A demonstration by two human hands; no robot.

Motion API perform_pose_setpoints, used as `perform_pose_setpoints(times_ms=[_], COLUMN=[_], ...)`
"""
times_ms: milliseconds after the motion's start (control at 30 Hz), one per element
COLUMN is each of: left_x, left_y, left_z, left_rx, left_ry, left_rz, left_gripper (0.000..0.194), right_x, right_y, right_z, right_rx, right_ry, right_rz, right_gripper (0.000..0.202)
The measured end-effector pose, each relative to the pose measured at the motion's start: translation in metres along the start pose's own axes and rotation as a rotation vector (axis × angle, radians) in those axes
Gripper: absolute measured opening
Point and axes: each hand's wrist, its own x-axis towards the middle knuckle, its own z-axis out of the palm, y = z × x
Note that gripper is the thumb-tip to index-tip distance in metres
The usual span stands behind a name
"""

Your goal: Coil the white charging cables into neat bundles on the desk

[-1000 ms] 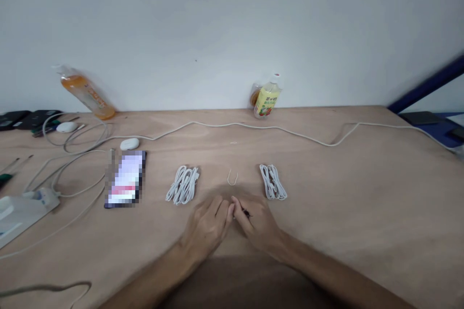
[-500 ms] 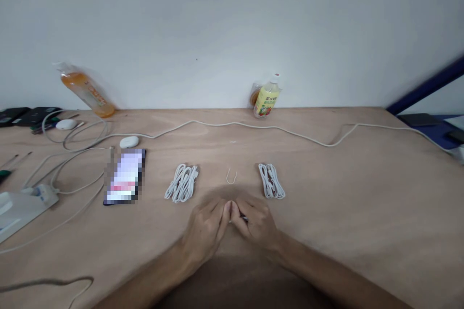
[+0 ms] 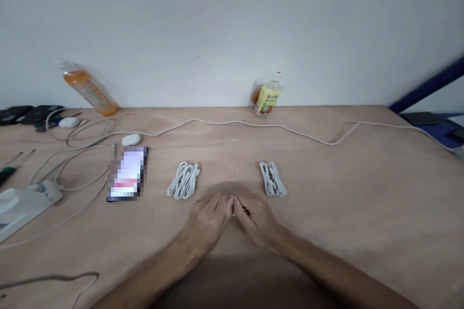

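The table [image 3: 362, 193] has a pale brown, wood-like top with a soft grain, and its far edge meets a plain grey-white wall [image 3: 232, 24]. At the far right, a dark blue bar [image 3: 427, 88] slants up beside the table. A long white cable [image 3: 253, 125] crosses the far part of the top in loose bends, and at the left it joins some loops.

Close to the near edge, in the middle, the left hand [image 3: 208, 217] and the right hand [image 3: 255, 219] meet, with the fingers curled and the tips brought together. A small dark object [image 3: 247, 211] shows at the right hand; it is mostly covered, so I cannot tell what it is or how firmly the fingers pinch it.

Just beyond the hands lie a left cable bundle [image 3: 183, 180] and a right cable bundle [image 3: 273, 179], and between them a thin U-shaped tie [image 3: 232, 181]. Farther left there is a phone [image 3: 126, 176]. By the wall are an orange bottle [image 3: 89, 88] at left and a yellow-labelled bottle [image 3: 268, 98] right of the middle.
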Motion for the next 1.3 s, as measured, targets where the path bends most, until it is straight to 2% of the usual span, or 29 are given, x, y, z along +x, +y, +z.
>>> perform_pose_setpoints(times_ms=[133, 233, 367, 500, 567, 667, 767, 900, 1000, 1167, 1300], left_x=[-0.0031, -0.0044, -0.0027, 0.0007, 0.001, -0.0005, -0.0011, 0.0012, 0.0025, 0.0, -0.0018], left_y=[0.001, 0.0018, 0.0002, -0.002, -0.0026, -0.0024, 0.0004, 0.006, 0.0073, 0.0033, -0.0013], left_z=[0.0011, 0.0016, 0.0011, 0.0011, 0.0024, 0.0046, 0.004, -0.0005, -0.0016, 0.0013, 0.0018], left_rx=[-0.048, -0.077, -0.077, 0.003, 0.029, 0.018, -0.018, -0.22, -0.313, -0.264, -0.225], left_ry=[-0.041, -0.055, -0.044, -0.024, -0.015, -0.021, -0.046, -0.106, -0.119, -0.061, -0.049], left_rz=[-0.072, -0.074, -0.006, 0.052, 0.054, 0.021, -0.047, -0.218, -0.232, -0.127, -0.077], left_gripper=[0.046, 0.046, 0.046, 0.045, 0.047, 0.049, 0.049, 0.047, 0.049, 0.047, 0.047], right_x=[-0.0031, -0.0045, -0.0047, -0.0032, -0.0023, -0.0014, -0.0013, -0.0022, -0.0043, -0.0067, -0.0045], right_y=[-0.0012, -0.001, -0.0005, -0.0026, -0.0037, -0.005, -0.0062, -0.0066, -0.0036, 0.0003, -0.0034], right_z=[0.0036, 0.0068, 0.0076, 0.0055, 0.0047, 0.0045, 0.0049, 0.0058, 0.0068, 0.0083, 0.008], right_rx=[-0.222, -0.305, -0.218, -0.102, -0.016, 0.029, -0.067, -0.303, -0.368, -0.159, -0.005], right_ry=[0.144, 0.204, 0.208, 0.183, 0.15, 0.114, 0.147, 0.225, 0.225, 0.175, 0.108], right_rz=[-0.19, -0.213, -0.145, 0.024, 0.099, 0.133, 0.086, -0.107, -0.174, -0.038, 0.074], right_gripper=[0.039, 0.039, 0.038, 0.038, 0.039, 0.04, 0.04, 0.039, 0.039, 0.038, 0.047])
